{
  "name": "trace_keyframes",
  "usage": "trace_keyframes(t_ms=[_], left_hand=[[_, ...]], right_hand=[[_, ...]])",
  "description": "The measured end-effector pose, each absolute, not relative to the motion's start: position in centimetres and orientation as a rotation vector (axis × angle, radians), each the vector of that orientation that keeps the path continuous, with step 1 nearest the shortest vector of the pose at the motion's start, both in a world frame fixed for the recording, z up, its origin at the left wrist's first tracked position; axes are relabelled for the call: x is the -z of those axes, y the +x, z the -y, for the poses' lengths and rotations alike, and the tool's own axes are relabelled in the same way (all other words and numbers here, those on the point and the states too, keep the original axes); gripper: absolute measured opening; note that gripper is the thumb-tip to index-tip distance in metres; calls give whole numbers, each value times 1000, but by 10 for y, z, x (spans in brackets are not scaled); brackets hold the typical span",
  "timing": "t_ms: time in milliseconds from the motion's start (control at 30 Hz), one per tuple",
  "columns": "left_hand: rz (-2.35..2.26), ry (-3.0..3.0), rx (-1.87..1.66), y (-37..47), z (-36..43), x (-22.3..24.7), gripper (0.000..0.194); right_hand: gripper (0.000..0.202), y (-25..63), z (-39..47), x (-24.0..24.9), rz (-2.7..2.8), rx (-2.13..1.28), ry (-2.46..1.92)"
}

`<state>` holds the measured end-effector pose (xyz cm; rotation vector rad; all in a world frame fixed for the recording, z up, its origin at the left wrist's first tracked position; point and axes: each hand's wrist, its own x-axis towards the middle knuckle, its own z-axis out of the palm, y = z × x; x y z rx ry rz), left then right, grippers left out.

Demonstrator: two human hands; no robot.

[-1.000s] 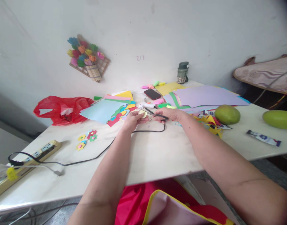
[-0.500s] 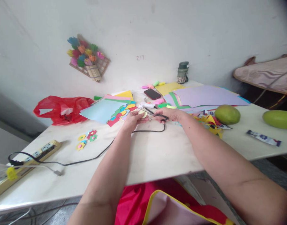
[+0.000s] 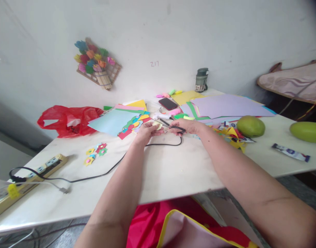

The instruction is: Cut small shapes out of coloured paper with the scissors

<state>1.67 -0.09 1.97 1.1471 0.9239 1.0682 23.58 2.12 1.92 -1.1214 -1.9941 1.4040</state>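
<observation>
My left hand pinches a small pale yellow paper piece above the middle of the table. Just to its right, my right hand is closed around black-handled scissors, whose blades point left toward the paper. Beyond my hands lie a white glue gun and colourful paper cut-outs. A black cord loops on the table below my hands. Small paper flowers rest at the left.
A power strip and red bag are on the left. Behind lie a phone, a bottle and lilac sheets. Green fruit and a wrapped packet are on the right.
</observation>
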Motion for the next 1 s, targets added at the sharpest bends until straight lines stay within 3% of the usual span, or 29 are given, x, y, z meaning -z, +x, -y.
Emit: trace_keyframes(t_ms=[1000], left_hand=[[-902, 1125, -1073, 15, 1, -20, 13]], right_hand=[[17, 233, -21, -18, 1979, -1403, -1106]])
